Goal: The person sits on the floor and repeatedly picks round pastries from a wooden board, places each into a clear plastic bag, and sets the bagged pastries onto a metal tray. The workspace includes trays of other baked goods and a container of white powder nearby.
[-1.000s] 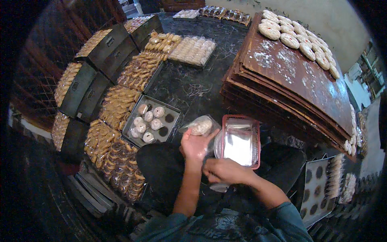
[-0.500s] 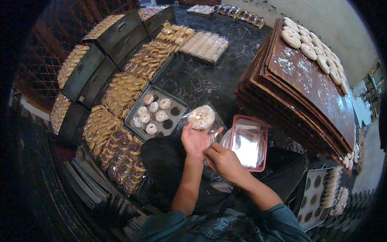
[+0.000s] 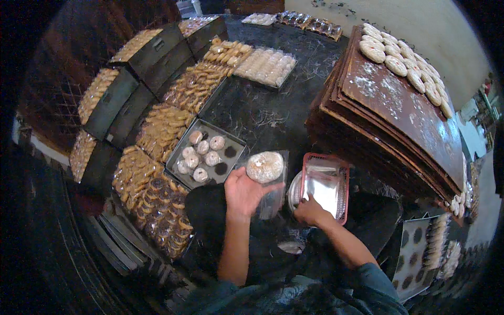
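On the fingers of my palm-up left hand [image 3: 242, 191] rests a round, flat bun dusted with white powder [image 3: 265, 167], its thumb stretched out to the right below the bun. Clear plastic [image 3: 272, 202] shows around the bun and under that thumb. My right hand [image 3: 312, 211] is closed, low over the right edge of a round pale dish [image 3: 295, 191]; what its fingers hold, if anything, is hidden. Beside it stands a pink plastic basket [image 3: 347, 191] with clear, shiny film or bags [image 3: 321, 184] in it.
A metal tray [image 3: 233, 137] with several powdered buns lies left of my hands. Trays of wrapped brown pastries [image 3: 163, 128] line the left, beside stacked dark boxes [image 3: 118, 102]. At right rises a stack of brown boards [image 3: 362, 113] topped with flat pale rounds [image 3: 415, 80]. Another tray [image 3: 412, 252] lies lower right.
My right hand has moved away from my left wrist, rightward to the dish and basket. My left hand, still holding the bun, has shifted slightly down.
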The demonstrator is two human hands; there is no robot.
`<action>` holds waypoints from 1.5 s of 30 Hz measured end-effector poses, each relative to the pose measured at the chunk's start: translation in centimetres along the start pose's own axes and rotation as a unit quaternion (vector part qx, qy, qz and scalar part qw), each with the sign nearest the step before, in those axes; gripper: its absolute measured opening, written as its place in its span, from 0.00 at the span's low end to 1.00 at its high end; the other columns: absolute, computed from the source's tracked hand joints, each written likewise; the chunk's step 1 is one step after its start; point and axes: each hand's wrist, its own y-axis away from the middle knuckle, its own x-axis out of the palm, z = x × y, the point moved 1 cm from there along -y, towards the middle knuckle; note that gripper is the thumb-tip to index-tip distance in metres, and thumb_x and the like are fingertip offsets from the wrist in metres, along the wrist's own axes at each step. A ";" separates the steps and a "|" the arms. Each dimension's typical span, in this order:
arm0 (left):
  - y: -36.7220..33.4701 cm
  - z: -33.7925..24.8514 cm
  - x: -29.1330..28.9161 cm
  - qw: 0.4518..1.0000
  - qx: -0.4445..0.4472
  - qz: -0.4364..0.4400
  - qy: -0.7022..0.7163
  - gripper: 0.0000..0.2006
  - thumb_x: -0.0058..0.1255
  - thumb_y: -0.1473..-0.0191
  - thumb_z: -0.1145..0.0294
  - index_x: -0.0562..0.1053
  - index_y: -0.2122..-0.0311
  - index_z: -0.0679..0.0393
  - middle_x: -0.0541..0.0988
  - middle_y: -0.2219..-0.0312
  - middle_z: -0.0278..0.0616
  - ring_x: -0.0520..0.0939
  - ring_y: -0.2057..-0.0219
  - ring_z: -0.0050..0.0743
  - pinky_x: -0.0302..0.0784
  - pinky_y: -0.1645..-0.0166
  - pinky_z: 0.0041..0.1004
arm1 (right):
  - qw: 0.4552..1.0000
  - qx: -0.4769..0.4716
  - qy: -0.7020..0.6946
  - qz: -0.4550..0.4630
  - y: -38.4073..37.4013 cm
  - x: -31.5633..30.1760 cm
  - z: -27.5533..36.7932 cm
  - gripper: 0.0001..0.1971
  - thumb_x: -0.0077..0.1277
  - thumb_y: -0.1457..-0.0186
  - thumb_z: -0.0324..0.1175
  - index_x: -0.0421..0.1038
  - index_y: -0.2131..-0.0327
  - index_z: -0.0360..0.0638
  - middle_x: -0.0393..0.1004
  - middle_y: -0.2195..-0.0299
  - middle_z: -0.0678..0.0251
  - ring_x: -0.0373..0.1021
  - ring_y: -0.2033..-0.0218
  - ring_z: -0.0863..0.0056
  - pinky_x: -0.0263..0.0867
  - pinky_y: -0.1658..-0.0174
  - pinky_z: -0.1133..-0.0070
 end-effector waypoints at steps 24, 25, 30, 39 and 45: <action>1.5 23.5 1.3 0.853 -0.126 0.004 -0.506 0.09 0.50 0.50 0.76 0.70 0.62 0.66 0.75 0.72 0.36 0.73 0.72 0.17 0.68 0.65 0.17 | 0.508 -0.093 -0.744 -0.424 22.9 2.9 -9.9 0.07 0.51 0.49 0.30 0.65 0.77 0.41 0.70 0.72 0.63 0.67 0.71 0.77 0.63 0.70 0.82; 1.4 23.8 1.2 0.869 -0.125 -0.017 -0.478 0.12 0.50 0.51 0.78 0.68 0.60 0.67 0.75 0.73 0.37 0.74 0.73 0.18 0.68 0.67 0.17 | 0.514 -0.081 -0.721 -0.457 23.5 3.5 -10.6 0.06 0.50 0.49 0.28 0.66 0.76 0.40 0.70 0.72 0.63 0.66 0.73 0.80 0.62 0.72 0.83; 0.4 25.4 -0.1 0.845 -0.115 -0.011 -0.523 0.11 0.48 0.50 0.79 0.67 0.59 0.62 0.73 0.74 0.34 0.72 0.72 0.17 0.67 0.67 0.17 | 0.553 0.033 -0.610 -0.567 25.0 3.6 -11.5 0.01 0.49 0.49 0.25 0.68 0.72 0.39 0.70 0.77 0.68 0.64 0.78 0.85 0.60 0.76 0.86; 1.2 27.2 1.4 0.887 -0.167 0.001 -0.430 0.17 0.50 0.51 0.80 0.66 0.54 0.61 0.69 0.68 0.33 0.70 0.69 0.15 0.67 0.67 0.15 | 0.567 0.039 -0.605 -0.558 26.1 3.8 -10.5 0.07 0.55 0.53 0.28 0.70 0.70 0.37 0.68 0.78 0.76 0.61 0.79 0.90 0.56 0.74 0.91; -0.1 25.8 2.6 0.854 -0.240 0.028 -0.461 0.08 0.54 0.54 0.78 0.74 0.66 0.65 0.67 0.55 0.40 0.72 0.68 0.19 0.68 0.67 0.16 | 0.690 0.002 -0.465 -0.555 27.6 0.7 -10.8 0.08 0.52 0.50 0.31 0.74 0.69 0.35 0.66 0.77 0.71 0.62 0.72 0.82 0.58 0.67 0.86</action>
